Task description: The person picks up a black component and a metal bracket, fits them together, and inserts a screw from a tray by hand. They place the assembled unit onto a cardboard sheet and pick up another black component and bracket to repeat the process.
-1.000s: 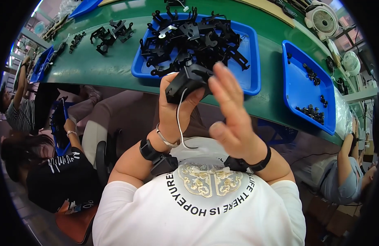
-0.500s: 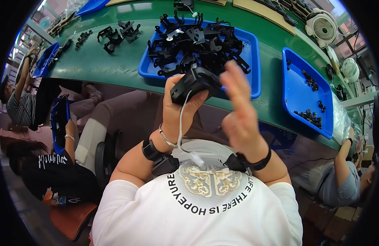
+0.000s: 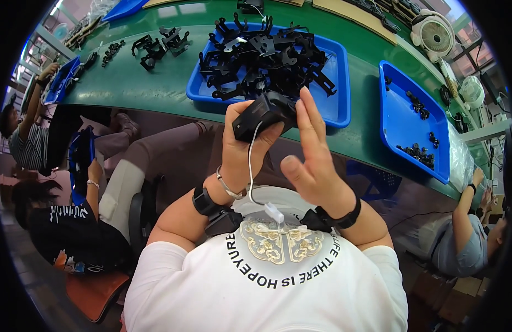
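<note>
My left hand (image 3: 242, 146) is closed around a black boxy device (image 3: 261, 116) with a rounded housing on its far side, above the near edge of the bench. From the device a thin white cable (image 3: 250, 169) hangs down to a white plug connector (image 3: 273, 213) in front of my shirt. My right hand (image 3: 317, 166) is open, with fingers stretched upward and the thumb apart. Its fingertips are at the right side of the device, touching or almost touching it. Just beyond both hands, a heap of black metal brackets (image 3: 267, 55) lies in a blue tray (image 3: 342, 83).
At the right, a second blue tray (image 3: 386, 130) holds small black parts (image 3: 416, 155). More black brackets (image 3: 151, 52) lie on the green bench (image 3: 117, 80) at left. A white fan (image 3: 436, 34) stands at the far right. People sit at both sides.
My right hand, blurred before, has come to the device's right side with its fingers upright. The device has tilted slightly, and the cable with its connector has swung a little to the right.
</note>
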Motion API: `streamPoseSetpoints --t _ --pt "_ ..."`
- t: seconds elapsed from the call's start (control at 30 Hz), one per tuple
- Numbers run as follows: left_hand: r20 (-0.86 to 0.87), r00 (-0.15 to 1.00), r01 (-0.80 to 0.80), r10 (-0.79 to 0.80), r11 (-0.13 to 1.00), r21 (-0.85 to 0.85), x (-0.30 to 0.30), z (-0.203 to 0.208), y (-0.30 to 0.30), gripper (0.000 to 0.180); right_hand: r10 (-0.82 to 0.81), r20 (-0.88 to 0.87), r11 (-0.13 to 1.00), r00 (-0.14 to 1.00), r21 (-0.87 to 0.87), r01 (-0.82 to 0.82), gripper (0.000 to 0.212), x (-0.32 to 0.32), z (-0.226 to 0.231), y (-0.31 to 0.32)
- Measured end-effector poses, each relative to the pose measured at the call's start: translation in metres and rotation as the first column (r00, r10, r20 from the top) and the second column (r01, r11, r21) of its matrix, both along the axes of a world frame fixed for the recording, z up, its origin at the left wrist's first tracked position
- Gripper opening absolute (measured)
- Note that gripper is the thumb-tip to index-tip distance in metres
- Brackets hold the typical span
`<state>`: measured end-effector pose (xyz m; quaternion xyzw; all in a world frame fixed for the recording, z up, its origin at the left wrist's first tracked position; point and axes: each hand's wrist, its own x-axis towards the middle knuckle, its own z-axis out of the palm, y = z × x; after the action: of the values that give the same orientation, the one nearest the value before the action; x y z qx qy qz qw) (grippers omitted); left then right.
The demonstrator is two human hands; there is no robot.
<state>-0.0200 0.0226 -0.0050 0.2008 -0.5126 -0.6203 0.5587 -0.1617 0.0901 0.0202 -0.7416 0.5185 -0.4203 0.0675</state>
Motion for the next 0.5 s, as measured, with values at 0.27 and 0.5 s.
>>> streamPoseSetpoints --t 0.27,0.5 --pt "-0.037 0.999 0.026 -0.025 0.999 0.019 0.002 0.0 -0.005 0.041 0.019 0.147 1.0 0.989 -0.024 -0.016 0.074 0.001 0.003 0.009" --pt "-0.041 0.994 0.101 -0.097 0.991 0.091 0.004 0.004 -0.011 0.039 0.032 0.146 0.999 0.989 0.0 -0.032 0.073 -0.003 0.005 0.002"
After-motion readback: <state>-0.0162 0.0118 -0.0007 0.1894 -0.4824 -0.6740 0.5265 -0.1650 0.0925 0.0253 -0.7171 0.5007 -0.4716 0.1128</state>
